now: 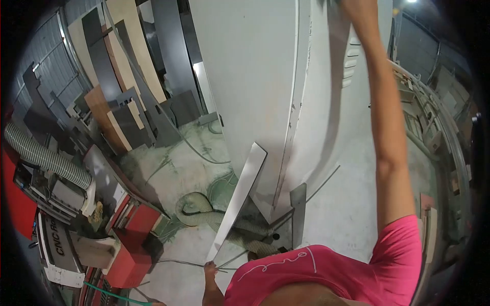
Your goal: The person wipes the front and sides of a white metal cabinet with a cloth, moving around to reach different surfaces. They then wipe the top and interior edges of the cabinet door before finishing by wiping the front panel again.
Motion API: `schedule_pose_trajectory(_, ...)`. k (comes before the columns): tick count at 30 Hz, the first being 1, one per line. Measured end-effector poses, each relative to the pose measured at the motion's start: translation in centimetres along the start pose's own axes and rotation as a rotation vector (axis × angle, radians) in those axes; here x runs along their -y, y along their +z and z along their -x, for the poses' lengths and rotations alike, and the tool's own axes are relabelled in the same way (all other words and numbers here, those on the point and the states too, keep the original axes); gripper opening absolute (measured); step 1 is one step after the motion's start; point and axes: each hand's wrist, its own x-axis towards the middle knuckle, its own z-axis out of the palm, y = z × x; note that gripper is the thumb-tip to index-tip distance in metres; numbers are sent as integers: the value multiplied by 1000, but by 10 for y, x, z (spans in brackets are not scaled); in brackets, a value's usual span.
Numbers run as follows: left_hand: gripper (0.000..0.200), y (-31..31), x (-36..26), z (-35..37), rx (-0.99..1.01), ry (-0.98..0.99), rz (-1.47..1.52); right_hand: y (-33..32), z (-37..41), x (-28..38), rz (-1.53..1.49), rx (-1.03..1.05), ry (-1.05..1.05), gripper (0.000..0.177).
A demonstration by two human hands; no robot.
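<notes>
My left hand (210,268), low in the view, is closed around the lower end of a long, narrow white board (236,204). The board slants up and to the right, its top end in front of a tall light-grey metal cabinet (255,76). My right arm is raised high along the right side, and my right hand (360,11) reaches the upper part of the cabinet. The top edge of the view cuts off its fingers, so what they touch is hidden.
A red CNC machine (133,265) with a ribbed hose (48,155) stands at left. Sheet panels (173,51) lean behind it. Another flexible hose (199,210) and cables lie on the dusty floor. A grey plate (298,211) stands by the cabinet's base.
</notes>
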Motion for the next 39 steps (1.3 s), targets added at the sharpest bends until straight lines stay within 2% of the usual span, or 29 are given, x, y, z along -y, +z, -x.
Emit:
schedule_pose_trajectory(2, 21, 12, 13, 12, 140, 311, -326, 24, 95, -1, 19, 86, 6, 44)
schedule_pose_trajectory(4, 25, 20, 26, 20, 249, 577, -602, 30, 241, 18, -199, 50, 75, 38)
schedule_pose_trajectory(7, 24, 9, 52, 13, 258, 1221, -1568, 21, 425, 38, -482, 323, 431, 33)
schedule_pose_trajectory(8, 31, 13, 52, 11, 232, 987, -1522, 19, 441, 32, -416, 393, 139, 36)
schedule_pose_trajectory(9, 40, 17, 48, 13, 180, 767, -1469, 26, 415, 17, -405, 367, 91, 36)
schedule_pose_trajectory(10, 37, 11, 44, 15, 149, 718, -1478, 26, 387, 9, -325, 302, -51, 41)
schedule_pose_trajectory(11, 35, 13, 37, 13, 125, 736, -1505, 20, 359, 7, -242, 242, -179, 46)
schedule_pose_trajectory(12, 33, 11, 32, 10, 114, 759, -1512, 11, 293, 20, -220, 154, -99, 54)
schedule_pose_trajectory(15, 30, 14, 29, 10, 67, 814, -1539, 12, 124, 13, -59, -151, -163, 56)
schedule_pose_trajectory(17, 29, 18, 28, 6, 41, 899, -1547, -2, 17, 33, -78, -236, -233, 60)
schedule_pose_trajectory(18, 29, 20, 27, 2, 26, 937, -1544, -1, -27, 38, -38, -457, -418, 50)
schedule_pose_trajectory(19, 28, 22, 29, -3, 74, 919, -1477, 2, -58, 34, -52, -412, -315, 43)
schedule_pose_trajectory(20, 27, 24, 27, -4, 121, 899, -1410, 10, -86, 28, -21, -515, -368, 42)
schedule_pose_trajectory(21, 28, 28, 25, -15, 223, 713, -1455, 4, -90, 46, -41, -459, -298, 41)
schedule_pose_trajectory(22, 29, 31, 31, -17, 137, 808, -1346, 7, -86, 58, -36, -456, -297, 37)
schedule_pose_trajectory(23, 31, 34, 37, -24, 130, 695, -1229, 8, -64, 67, 16, -400, -361, 34)
schedule_pose_trajectory(24, 29, 31, 39, -32, 156, 794, -1339, 4, -31, 84, 62, -341, -428, 31)
schedule_pose_trajectory(25, 28, 27, 39, -43, 217, 783, -1379, 16, 5, 83, 233, -251, -445, 30)
schedule_pose_trajectory(26, 27, 26, 32, -38, 64, 814, -1224, 29, 50, 77, 404, -165, -474, 28)
schedule_pose_trajectory(27, 32, 25, 2, -20, 78, 498, -877, 32, 105, 75, 824, 197, -391, 37)
schedule_pose_trajectory(28, 38, 13, 21, -47, 8, 826, -729, 31, 152, 93, 581, 311, -554, 25)
schedule_pose_trajectory(29, 38, 15, -30, -6, 27, 401, -488, 32, 194, 100, 306, 413, -714, 17)
schedule_pose_trajectory(30, 35, 8, -46, 1, 0, 463, -418, 38, 242, 99, 238, 676, -741, 13)
schedule_pose_trajectory(32, 34, -3, -66, 5, -80, 532, -301, 26, 298, 108, 249, 1029, -923, 19)
schedule_pose_trajectory(33, 34, -1, -88, 20, -117, 510, -218, 31, 296, 110, 236, 1035, -920, 19)
schedule_pose_trajectory(35, 33, -6, -89, 2, -123, 513, -204, 48, 262, 99, 252, 757, -892, 14)
schedule_pose_trajectory(36, 33, -10, -88, -5, -128, 524, -186, 53, 219, 93, 477, 672, -1007, 23)
schedule_pose_trajectory(37, 32, -10, -89, -4, -103, 482, -155, 65, 175, 73, 410, 702, -903, 31)
schedule_pose_trajectory(39, 31, -7, -67, -20, -75, 453, -118, 71, 85, 68, 479, 406, -780, 31)
